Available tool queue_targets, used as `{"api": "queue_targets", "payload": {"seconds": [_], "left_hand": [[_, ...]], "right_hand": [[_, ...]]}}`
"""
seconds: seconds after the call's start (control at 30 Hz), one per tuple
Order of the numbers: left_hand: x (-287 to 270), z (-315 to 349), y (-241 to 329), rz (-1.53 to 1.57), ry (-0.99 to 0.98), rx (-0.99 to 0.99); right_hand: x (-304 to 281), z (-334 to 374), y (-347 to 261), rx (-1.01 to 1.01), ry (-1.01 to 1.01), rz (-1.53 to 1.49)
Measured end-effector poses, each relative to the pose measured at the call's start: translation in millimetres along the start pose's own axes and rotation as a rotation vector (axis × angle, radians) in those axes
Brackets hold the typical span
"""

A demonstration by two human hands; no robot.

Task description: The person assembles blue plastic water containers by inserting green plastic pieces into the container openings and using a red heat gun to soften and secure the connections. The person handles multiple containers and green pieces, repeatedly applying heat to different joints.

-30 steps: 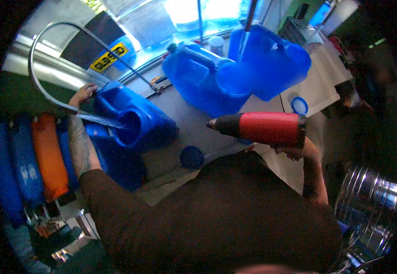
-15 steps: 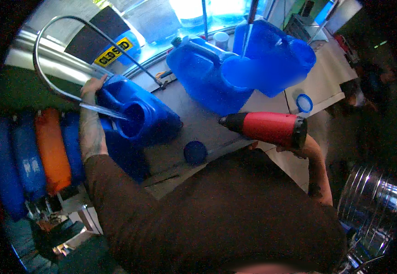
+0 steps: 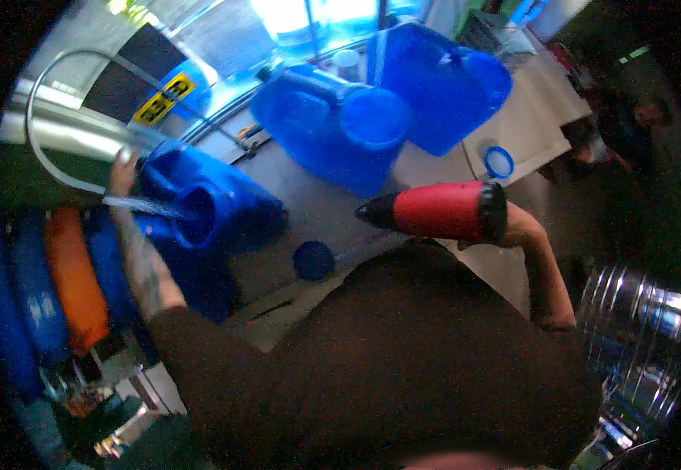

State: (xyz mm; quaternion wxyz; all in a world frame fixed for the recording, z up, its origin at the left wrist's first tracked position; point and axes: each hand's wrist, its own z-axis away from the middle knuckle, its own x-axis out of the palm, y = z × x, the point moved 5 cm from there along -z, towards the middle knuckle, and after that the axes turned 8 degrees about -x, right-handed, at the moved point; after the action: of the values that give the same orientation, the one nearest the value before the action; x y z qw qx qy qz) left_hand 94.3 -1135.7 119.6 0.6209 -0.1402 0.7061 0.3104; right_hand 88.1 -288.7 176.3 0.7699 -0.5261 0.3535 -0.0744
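Note:
A blue plastic jug [image 3: 246, 205] lies tilted at the left of the counter, its wide round mouth toward me. Water runs into that mouth from a curved metal tap [image 3: 30, 117]. My left hand [image 3: 124, 174] is beside the jug's far left edge; blur hides whether its fingers touch it. My right hand [image 3: 522, 227] grips a red and black power tool [image 3: 441, 211] with a tapered black nose pointing left; its handle is mostly hidden. A second blue jug [image 3: 293, 113] stands farther back, with water falling near its mouth. Beside it is a third blue jug [image 3: 434, 98].
A round blue lid [image 3: 313, 260] lies near the counter's front edge, and a blue ring-shaped lid [image 3: 499, 162] at the right. Blue containers and an orange one [image 3: 80, 282] stand at far left. A white cup [image 3: 346, 64] sits by the window. Ribbed shiny metal [image 3: 638, 337] is at lower right.
My left hand has moved left, off the jug's far edge. The whole view has shifted, so the counter and jugs appear farther left. The power tool stays in my right hand.

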Motion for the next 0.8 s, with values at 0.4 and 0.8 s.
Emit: {"api": "queue_targets", "payload": {"seconds": [0.4, 0.8], "left_hand": [[-101, 368, 280, 0.800, 1.228, 0.085], [116, 369, 521, 0.942, 0.668, -0.202]], "right_hand": [[-123, -20, 1, -0.258, -0.347, 0.344], [-371, 25, 172, -0.113, -0.265, 0.500]]}}
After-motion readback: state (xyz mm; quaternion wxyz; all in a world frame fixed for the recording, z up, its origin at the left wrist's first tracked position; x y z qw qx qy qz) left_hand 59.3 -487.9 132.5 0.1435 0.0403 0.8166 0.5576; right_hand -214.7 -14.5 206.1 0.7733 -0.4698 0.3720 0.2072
